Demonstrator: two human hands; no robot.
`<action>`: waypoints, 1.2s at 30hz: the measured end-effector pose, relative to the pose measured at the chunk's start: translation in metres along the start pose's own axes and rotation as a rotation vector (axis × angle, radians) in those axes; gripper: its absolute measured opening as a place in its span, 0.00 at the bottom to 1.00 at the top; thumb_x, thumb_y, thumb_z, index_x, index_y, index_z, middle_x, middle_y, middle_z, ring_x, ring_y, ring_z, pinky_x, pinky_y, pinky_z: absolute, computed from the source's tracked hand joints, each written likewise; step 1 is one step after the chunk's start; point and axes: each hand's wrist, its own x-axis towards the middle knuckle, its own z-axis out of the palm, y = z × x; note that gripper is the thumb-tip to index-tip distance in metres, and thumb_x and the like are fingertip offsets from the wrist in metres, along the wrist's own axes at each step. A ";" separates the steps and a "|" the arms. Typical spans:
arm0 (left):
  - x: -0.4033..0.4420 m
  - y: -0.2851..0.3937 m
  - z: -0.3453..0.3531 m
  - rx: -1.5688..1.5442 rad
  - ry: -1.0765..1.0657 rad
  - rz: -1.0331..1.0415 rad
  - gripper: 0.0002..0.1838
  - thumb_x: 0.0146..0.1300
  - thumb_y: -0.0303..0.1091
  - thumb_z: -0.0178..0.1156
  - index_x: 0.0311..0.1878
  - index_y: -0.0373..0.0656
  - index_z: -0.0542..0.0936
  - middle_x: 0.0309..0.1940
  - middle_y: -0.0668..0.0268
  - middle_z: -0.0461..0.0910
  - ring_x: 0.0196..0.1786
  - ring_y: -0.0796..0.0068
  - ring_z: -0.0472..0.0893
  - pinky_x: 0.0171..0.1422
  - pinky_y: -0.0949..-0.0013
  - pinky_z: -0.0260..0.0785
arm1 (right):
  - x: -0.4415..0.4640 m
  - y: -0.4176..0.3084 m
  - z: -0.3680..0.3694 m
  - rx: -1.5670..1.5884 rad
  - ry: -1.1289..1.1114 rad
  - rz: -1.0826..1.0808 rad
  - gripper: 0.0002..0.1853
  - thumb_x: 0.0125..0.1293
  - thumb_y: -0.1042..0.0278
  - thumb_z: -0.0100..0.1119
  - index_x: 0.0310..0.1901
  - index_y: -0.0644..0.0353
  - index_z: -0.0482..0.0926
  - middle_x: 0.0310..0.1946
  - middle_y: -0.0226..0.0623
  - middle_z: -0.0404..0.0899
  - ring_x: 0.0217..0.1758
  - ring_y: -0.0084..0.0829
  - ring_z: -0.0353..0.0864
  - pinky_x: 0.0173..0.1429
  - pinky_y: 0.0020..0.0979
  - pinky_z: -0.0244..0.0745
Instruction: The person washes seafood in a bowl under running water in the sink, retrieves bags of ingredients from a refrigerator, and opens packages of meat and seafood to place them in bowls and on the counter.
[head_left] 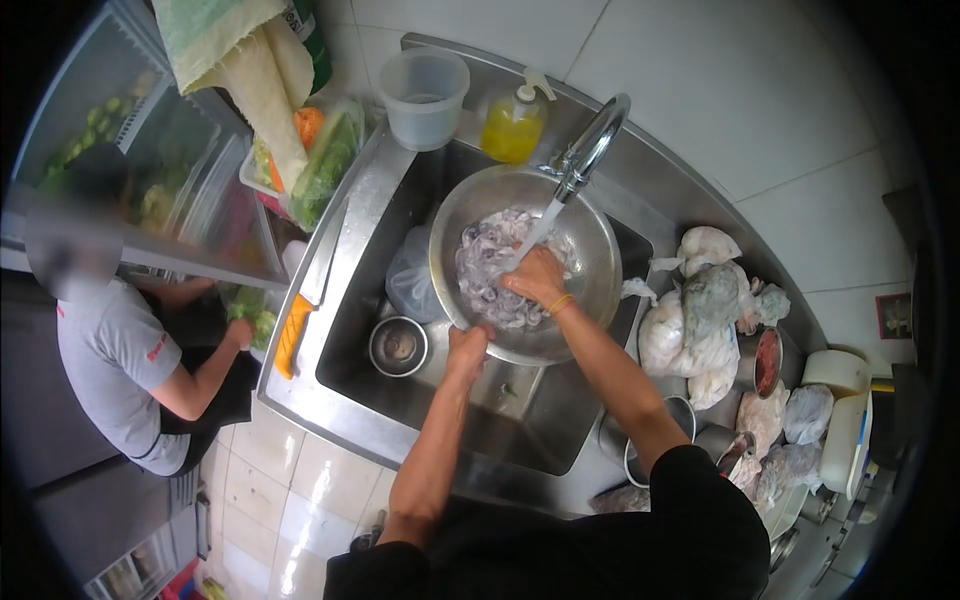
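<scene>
Beyond the right fingers (pixel 516 282) rises a wall (pixel 690 90) of large pale tiles with thin dark joints, which carries on to their right. A curved steel counter (pixel 350 420) surrounds them. Well to their left stands a refrigerated cabinet (pixel 60 225) with glass panels, its lower part dark grey. Below and left of the fingers lies a floor (pixel 255 470) of glossy cream tiles, streaked with bright white reflected light.
</scene>
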 end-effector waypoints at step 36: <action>0.016 -0.011 -0.007 0.065 -0.031 -0.084 0.11 0.48 0.27 0.53 0.35 0.32 0.76 0.33 0.56 0.75 0.27 0.65 0.75 0.23 0.65 0.69 | -0.029 0.027 0.023 -0.223 0.337 -0.210 0.30 0.40 0.57 0.66 0.50 0.56 0.78 0.43 0.52 0.79 0.52 0.49 0.76 0.58 0.43 0.70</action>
